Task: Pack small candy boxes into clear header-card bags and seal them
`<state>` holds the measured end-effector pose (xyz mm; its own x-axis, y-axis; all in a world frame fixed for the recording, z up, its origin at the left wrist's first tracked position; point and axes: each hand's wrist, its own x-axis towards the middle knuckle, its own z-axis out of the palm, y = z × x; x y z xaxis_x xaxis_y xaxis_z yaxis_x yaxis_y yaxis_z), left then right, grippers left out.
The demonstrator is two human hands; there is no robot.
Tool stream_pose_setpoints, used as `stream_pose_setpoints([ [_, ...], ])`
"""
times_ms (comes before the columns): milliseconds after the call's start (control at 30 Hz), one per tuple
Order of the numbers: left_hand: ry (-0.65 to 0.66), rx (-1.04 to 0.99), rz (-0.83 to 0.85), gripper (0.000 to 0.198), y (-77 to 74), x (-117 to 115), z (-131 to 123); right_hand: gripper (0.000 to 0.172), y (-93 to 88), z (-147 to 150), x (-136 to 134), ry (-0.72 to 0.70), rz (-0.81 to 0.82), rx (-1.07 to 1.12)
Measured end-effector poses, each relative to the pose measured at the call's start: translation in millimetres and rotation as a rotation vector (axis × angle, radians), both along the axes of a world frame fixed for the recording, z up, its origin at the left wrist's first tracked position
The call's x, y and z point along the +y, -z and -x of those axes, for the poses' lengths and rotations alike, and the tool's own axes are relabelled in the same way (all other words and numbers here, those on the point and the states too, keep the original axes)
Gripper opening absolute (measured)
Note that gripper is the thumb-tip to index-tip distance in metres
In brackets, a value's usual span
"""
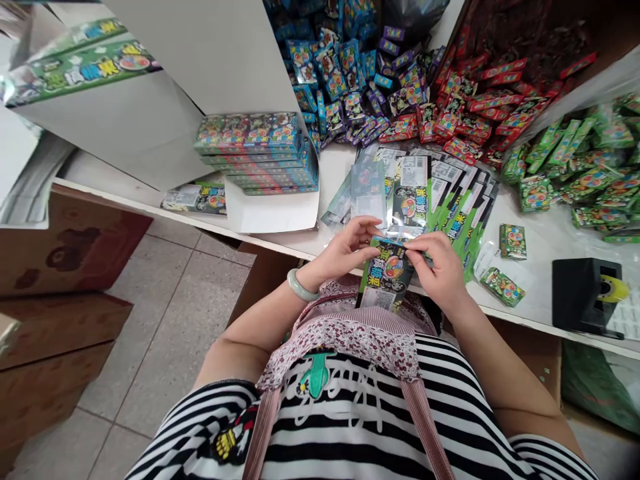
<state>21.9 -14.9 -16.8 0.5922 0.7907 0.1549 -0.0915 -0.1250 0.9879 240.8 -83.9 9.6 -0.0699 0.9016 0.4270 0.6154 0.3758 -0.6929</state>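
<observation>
Both hands meet over a black and green printed plastic packet (387, 277) held at the table's near edge. My left hand (347, 250), with a pale green bangle on its wrist, pinches the packet's top left corner. My right hand (437, 267) pinches the top right with fingers curled. Just beyond them lies a fanned pile of matching flat packets (450, 190) on the white table (540, 243).
Heaps of small boxes lie at the back: blue (325, 60), red (480, 93), green (585, 167). A stack of filled display packs (255, 150) stands at the left, a black tape dispenser (587, 293) at the right. Brown cartons (60, 247) sit on the tiled floor.
</observation>
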Motion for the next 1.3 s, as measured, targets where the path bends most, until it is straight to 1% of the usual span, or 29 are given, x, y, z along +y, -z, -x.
stream_pose_setpoints([
  [33, 0.000, 0.000, -0.009, 0.034, -0.2, 1.2, 0.0, 0.012, 0.2, -0.1, 0.4, 0.000, -0.002, 0.001],
  [133, -0.008, 0.020, -0.108, 0.021, 0.5, 3.6, -0.1, 0.012, 1.8, 2.0, 0.3, 0.000, -0.014, 0.016],
  [200, -0.021, -0.006, -0.135, 0.019, 1.6, 2.8, 0.9, 0.011, 3.9, 6.0, -1.7, -0.004, -0.022, 0.030],
  [300, -0.031, -0.017, -0.111, 0.016, 1.6, 0.8, 4.9, 0.012, 7.8, 12.5, -4.9, 0.003, -0.005, 0.046],
  [400, -0.029, 0.063, -0.071, 0.017, -0.2, 4.1, 6.9, 0.015, 10.1, 15.1, -4.1, 0.052, 0.053, 0.046],
  [500, -0.063, 0.118, -0.110, 0.025, -3.0, 9.6, -0.3, 0.016, 7.6, 15.2, -1.1, 0.080, 0.095, 0.022],
  [600, -0.094, 0.124, -0.202, 0.015, -4.4, 11.5, -12.3, 0.019, 2.3, 10.2, -1.1, 0.047, 0.093, 0.023],
  [667, -0.132, 0.118, -0.222, 0.010, -3.4, 11.7, -16.6, 0.021, 1.7, -4.3, -4.4, -0.008, 0.096, 0.069],
  [700, -0.163, 0.112, -0.218, 0.010, -2.3, 12.0, -16.8, 0.023, 3.3, -16.9, -7.0, -0.013, 0.107, 0.103],
  [733, -0.192, 0.107, -0.212, 0.011, -0.8, 12.6, -15.8, 0.024, 6.4, -33.2, -9.9, 0.016, 0.126, 0.140],
  [767, -0.216, 0.100, -0.210, 0.011, 1.0, 13.5, -13.8, 0.026, 10.8, -52.7, -13.2, 0.080, 0.155, 0.167],
  [833, -0.243, 0.078, -0.211, 0.012, 5.1, 16.0, -8.7, 0.025, 21.9, -96.9, -20.0, 0.314, 0.262, 0.172],
  [867, -0.249, 0.064, -0.213, 0.012, 7.2, 17.3, -6.6, 0.023, 27.6, -118.7, -23.4, 0.423, 0.350, 0.126],
  [933, -0.261, 0.041, -0.216, 0.013, 10.8, 19.3, -4.4, 0.022, 36.0, -155.5, -29.5, 0.552, 0.570, -0.055],
  [967, -0.267, 0.039, -0.217, 0.013, 12.0, 19.8, -4.5, 0.022, 38.1, -168.8, -32.0, 0.598, 0.646, -0.151],
  [1000, -0.270, 0.042, -0.220, 0.014, 12.7, 20.0, -5.3, 0.024, 38.8, -178.5, -34.2, 0.644, 0.688, -0.245],
  [1067, -0.275, 0.061, -0.226, 0.014, 12.7, 19.5, -7.7, 0.032, 37.5, -188.0, -37.2, 0.755, 0.674, -0.393],
  [1133, -0.278, 0.083, -0.228, 0.014, 11.3, 18.8, -10.1, 0.039, 35.8, -188.1, -38.5, 0.829, 0.626, -0.484],
  [1167, -0.282, 0.090, -0.228, 0.014, 10.3, 18.6, -11.0, 0.039, 35.9, -186.3, -38.5, 0.826, 0.624, -0.506],
  [1267, -0.295, 0.101, -0.237, 0.013, 7.5, 18.8, -13.0, 0.032, 40.3, -179.7, -37.2, 0.741, 0.672, -0.493],
  [1300, -0.297, 0.102, -0.241, 0.013, 6.5, 19.0, -13.6, 0.032, 42.3, -178.4, -36.6, 0.731, 0.685, -0.491],
])
